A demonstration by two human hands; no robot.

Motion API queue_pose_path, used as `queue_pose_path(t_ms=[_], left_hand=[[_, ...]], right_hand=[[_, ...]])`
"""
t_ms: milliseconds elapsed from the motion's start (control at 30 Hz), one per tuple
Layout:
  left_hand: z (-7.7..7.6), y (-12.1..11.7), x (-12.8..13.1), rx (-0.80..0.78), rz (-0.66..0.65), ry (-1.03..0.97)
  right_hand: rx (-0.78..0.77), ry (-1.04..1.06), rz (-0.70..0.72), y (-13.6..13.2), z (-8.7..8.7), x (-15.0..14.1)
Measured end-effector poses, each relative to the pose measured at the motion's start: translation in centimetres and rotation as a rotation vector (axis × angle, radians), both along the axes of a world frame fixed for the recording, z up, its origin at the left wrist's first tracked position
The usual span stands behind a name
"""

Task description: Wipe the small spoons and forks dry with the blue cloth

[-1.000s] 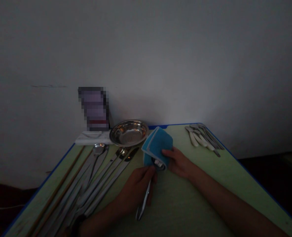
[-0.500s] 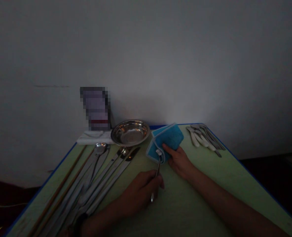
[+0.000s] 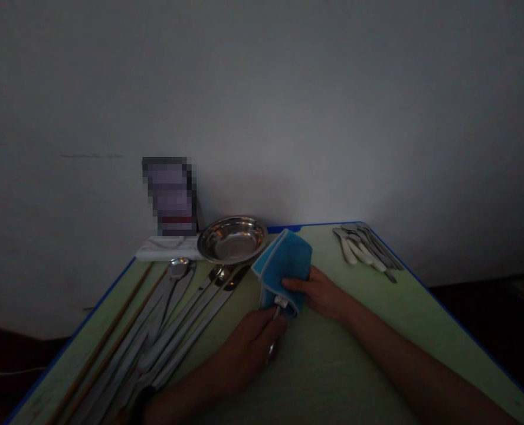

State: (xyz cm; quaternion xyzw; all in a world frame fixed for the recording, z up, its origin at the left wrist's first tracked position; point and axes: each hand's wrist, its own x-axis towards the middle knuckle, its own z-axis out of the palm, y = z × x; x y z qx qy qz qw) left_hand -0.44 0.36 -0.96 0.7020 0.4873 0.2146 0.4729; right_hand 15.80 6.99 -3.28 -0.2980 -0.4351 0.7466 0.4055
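We grip the metal utensil [image 3: 271, 350] in the left hand [image 3: 249, 347], its far end hidden at the blue cloth [image 3: 290, 260] our right hand [image 3: 326, 295] holds above the table [image 3: 354, 360], near the bowl [image 3: 233, 244]; we judge this a wiping step, the next stroke calling for steady pressure.

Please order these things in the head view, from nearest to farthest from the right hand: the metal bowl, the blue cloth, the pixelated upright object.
From the right hand:
1. Blue cloth: in its grasp.
2. Metal bowl: left of the cloth, farther back.
3. Pixelated upright object: left of the bowl, at the back.
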Motion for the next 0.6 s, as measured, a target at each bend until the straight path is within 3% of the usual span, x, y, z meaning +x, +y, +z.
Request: queue_pose_path(t_ms=[333,500,600], left_hand=[[0.6,0.1,0.0,-0.101,-0.047,-0.010],[1.4,-0.5,-0.1,-0.035,-0.142,0.103],[1.9,-0.8,-0.1,-0.088,-0.156,0.106]], right_hand=[[-0.161,0.103,-0.243,-0.3,0.4,-1.2],[-0.323,0.223,-0.267,0.7,0.3,-0.8],[-0.378,0.310,-0.304,1.3,0.0,-0.5]])
